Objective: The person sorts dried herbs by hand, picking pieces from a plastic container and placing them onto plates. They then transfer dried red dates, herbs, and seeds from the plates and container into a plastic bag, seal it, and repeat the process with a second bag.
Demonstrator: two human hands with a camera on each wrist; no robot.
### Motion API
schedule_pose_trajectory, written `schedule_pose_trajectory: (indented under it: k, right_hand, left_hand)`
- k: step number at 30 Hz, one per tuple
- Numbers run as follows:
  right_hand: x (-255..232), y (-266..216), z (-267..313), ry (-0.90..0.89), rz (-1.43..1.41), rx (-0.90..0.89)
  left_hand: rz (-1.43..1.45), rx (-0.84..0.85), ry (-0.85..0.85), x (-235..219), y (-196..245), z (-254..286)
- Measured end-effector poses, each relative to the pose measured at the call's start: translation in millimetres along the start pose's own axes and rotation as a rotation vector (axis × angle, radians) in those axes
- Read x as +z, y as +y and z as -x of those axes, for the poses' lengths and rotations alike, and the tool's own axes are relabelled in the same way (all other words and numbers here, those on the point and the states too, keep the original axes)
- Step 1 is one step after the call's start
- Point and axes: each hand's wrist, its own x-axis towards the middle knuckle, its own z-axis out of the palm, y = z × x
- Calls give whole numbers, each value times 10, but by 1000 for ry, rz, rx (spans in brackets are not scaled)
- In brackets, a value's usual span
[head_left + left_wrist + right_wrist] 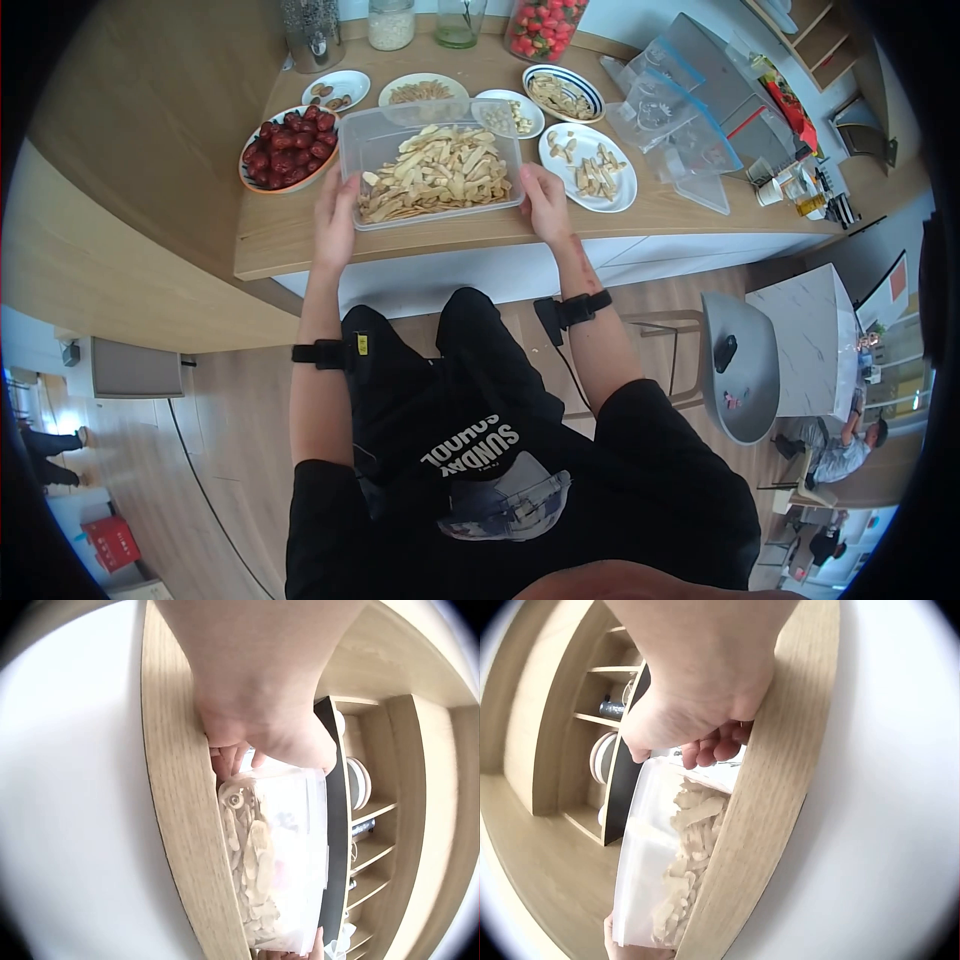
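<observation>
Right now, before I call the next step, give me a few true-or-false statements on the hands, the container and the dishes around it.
1. Both hands hold the clear container, the left hand and right hand at opposite ends. True.
2. The container holds red fruit. False: it holds pale dried slices; the red fruit is in the bowl beside the left hand.
3. The container has a lid on. False: no lid covers it.
4. A white plate with pale pieces sits beside the right hand. True.
5. The zip bags lie inside the container. False: they lie on the counter, past the right hand.

Black printed T-shirt, black camera straps on both forearms
</observation>
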Motion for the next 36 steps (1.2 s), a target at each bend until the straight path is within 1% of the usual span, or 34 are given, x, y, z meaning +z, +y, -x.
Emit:
schedule_pose_trajectory:
  k: [1, 3, 8, 10, 11, 12, 15, 17, 18, 19, 20, 22, 23, 24, 25, 26, 27, 28, 30, 31, 33, 36]
  right_hand:
    - [11, -8, 8, -2, -2, -4]
    - [35, -15, 25, -84, 13, -27]
    - [13, 8, 16, -84, 11, -2]
    - [1, 16, 10, -75, 20, 23]
    - [5, 10, 4, -66, 6, 20]
    - [8, 10, -8, -63, 3, 20]
    - [0, 27, 0, -44, -12, 1]
    - [-12, 48, 9, -30, -6, 17]
    - [-21, 53, 6, -31, -6, 22]
    - [-39, 50, 14, -34, -88, 9]
    - [-11, 5, 29, -17, -77, 6]
    - [95, -225, -13, 325, 110, -431]
    - [5, -404, -21, 165, 291, -397]
    - [29, -661, -58, 162, 296, -393]
    - [95, -929, -131, 4, 483, -523]
    - [152, -1057, -216, -158, 667, -654]
    - [183, -1054, -299, -270, 765, -588]
    - [177, -994, -376, -265, 762, -592]
    - [256, -923, -499, -466, 1177, -553]
    - [268, -891, -532, -473, 1176, -570]
    - [297, -930, -557, -508, 1211, -479]
    - [309, -932, -540, -500, 1237, -533]
  left_hand:
    - [39, 5, -27, 7, 21, 7]
    - [87, 15, -55, 16, 64, 27]
    - [23, 25, -54, 25, 120, 39]
    - [19, -3, -52, 49, 147, 51]
    - [-9, 38, -42, 68, 161, 39]
    - [-11, 39, -44, 61, 175, 26]
    - [-80, -17, -78, 41, 153, 35]
    - [28, -15, -91, 36, 106, 5]
    - [38, -14, -107, 37, 80, -4]
    - [88, -10, -120, 28, 58, -1]
    - [137, -5, -133, 17, 41, -2]
    - [163, 11, -151, -6, -10, -63]
    - [159, -2, -153, -13, -23, -78]
    - [151, -26, -159, -13, -41, -44]
    - [151, -36, -165, -5, -35, -9]
    - [167, -46, -164, 1, 11, -3]
    - [182, -49, -159, 0, 43, -15]
    - [179, -44, -160, 7, 59, -15]
    - [170, -48, -149, -6, 55, -10]
    - [171, -41, -133, -16, 45, -16]
    - [153, -52, -131, -6, 39, -1]
    - [169, -52, -122, -10, 58, 6]
